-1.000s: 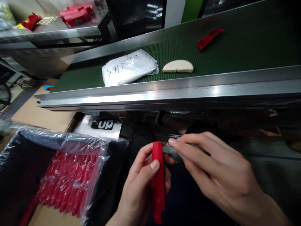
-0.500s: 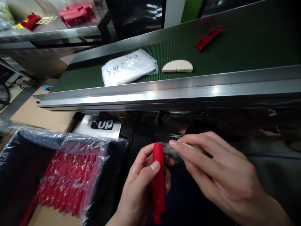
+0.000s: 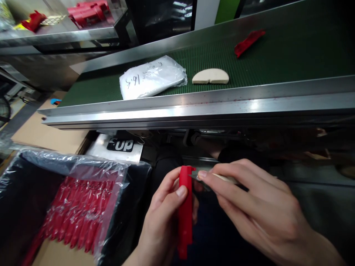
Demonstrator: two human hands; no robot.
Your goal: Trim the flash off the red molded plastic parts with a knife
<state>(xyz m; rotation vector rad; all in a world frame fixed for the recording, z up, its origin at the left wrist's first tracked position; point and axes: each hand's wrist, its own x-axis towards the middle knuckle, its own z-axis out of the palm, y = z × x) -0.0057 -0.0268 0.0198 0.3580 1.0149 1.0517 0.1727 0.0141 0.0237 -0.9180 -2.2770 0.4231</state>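
Left hand: our left hand (image 3: 163, 212) pinches the long red piece (image 3: 185, 218) between thumb and fingers, holding it nearly upright over our lap.
Right hand: our right hand (image 3: 257, 203) pinches a small blade tool (image 3: 227, 179) by its pale handle.
Blade tip: it points at the right side of the red piece, near the top; we can't tell if it touches.
How far along: we think this piece is partly done, because a small red bit sticks out at its top right.
Red rows in the box: many red pieces (image 3: 80, 214) lie side by side in the black box (image 3: 135, 184); we can't tell if those are finished.
Green belt: on the belt (image 3: 288, 59), a white packet (image 3: 151, 79) and a pale half-round block (image 3: 210, 76) sit by the near edge, and a red part (image 3: 249, 42) lies closer to the far edge.
In the way: the metal rail (image 3: 172, 111) stands between us and the belt things, and clear plastic (image 3: 50, 157) covers the box rim.
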